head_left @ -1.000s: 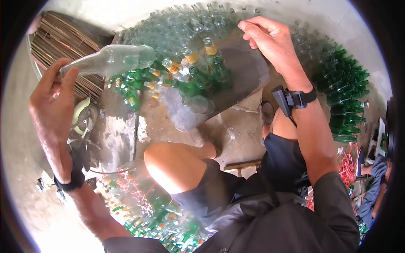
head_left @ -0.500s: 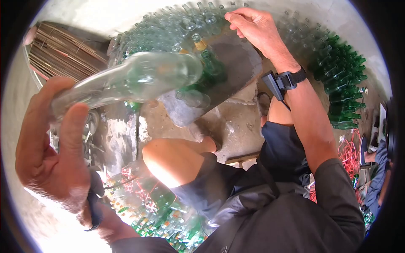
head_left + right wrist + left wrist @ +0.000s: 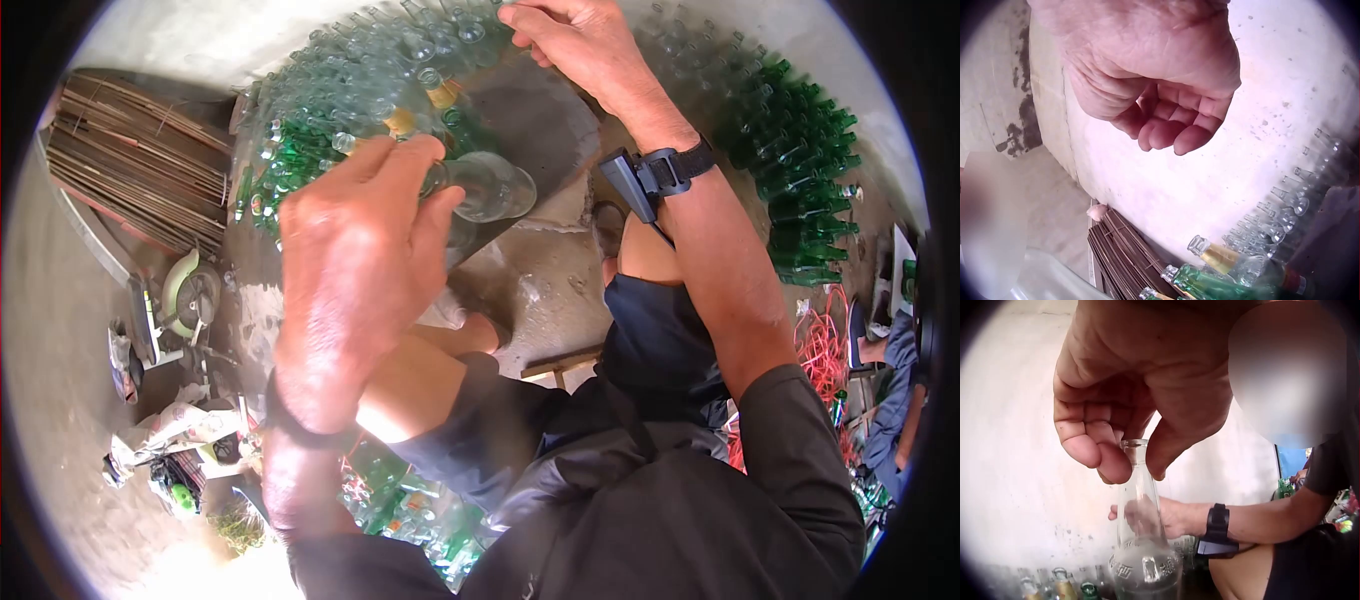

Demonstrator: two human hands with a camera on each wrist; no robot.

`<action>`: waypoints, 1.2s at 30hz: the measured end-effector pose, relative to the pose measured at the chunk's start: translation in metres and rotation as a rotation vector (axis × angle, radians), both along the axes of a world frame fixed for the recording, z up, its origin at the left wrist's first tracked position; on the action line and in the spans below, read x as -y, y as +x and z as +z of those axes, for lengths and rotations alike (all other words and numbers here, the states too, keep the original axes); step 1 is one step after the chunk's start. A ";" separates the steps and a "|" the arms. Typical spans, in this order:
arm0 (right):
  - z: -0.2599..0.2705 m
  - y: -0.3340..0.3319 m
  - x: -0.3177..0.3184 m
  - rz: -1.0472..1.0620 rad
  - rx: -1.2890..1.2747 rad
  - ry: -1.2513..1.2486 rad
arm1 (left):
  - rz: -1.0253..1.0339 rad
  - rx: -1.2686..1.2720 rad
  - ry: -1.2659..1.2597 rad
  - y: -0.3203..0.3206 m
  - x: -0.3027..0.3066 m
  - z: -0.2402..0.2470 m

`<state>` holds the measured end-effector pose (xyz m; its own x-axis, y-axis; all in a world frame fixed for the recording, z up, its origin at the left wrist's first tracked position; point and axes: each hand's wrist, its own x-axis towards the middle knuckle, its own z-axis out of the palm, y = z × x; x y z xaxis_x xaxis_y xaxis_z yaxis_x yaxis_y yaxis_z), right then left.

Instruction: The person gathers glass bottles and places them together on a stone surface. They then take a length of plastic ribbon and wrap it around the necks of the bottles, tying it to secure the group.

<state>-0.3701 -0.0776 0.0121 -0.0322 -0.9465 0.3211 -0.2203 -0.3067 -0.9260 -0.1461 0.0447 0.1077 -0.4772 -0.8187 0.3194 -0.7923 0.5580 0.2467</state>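
Since the earlier frame, the left hand (image 3: 355, 225) has swung in from the far side of the view to a place in front of the body, and the clear bottle (image 3: 1147, 572) has come with it, no longer stretched across the view but hanging neck-up. The right hand (image 3: 590, 45) has barely changed its pose.

We see the left fingers (image 3: 1113, 467) pinching the bottle just under its lip, thumb on one side and fingertips on the other. We take this as a handy grip: the narrow neck fits a light pinch, and the heavier body hangs straight below the fingers, leaving the base free. In the head view the bottle is close to the worktop (image 3: 545, 120), but we cannot tell whether its base touches.

The right fingers (image 3: 1163, 134) curl loosely with nothing visible in them; we judge that hand to be idle, held out of the bottle's way.

Beyond the left fingers, a yellow-labelled bottle (image 3: 440, 93) stands on the worktop, probably upright to save room. Farther off, massed clear bottles (image 3: 330, 80) line the wall, and green bottles (image 3: 800, 190) crowd together to the right of the right fingers, seemingly sorted by colour.
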 end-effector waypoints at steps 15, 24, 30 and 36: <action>-0.001 0.005 0.001 -0.003 0.021 -0.008 | 0.038 0.085 0.019 0.013 0.030 -0.090; 0.001 0.007 -0.001 0.001 -0.003 -0.006 | 0.084 0.127 0.013 0.021 0.036 -0.109; 0.000 0.007 0.000 -0.004 0.000 0.005 | 0.107 0.167 0.028 0.025 0.038 -0.116; 0.001 0.008 -0.001 0.007 -0.013 -0.019 | 0.125 0.212 0.060 0.025 0.038 -0.117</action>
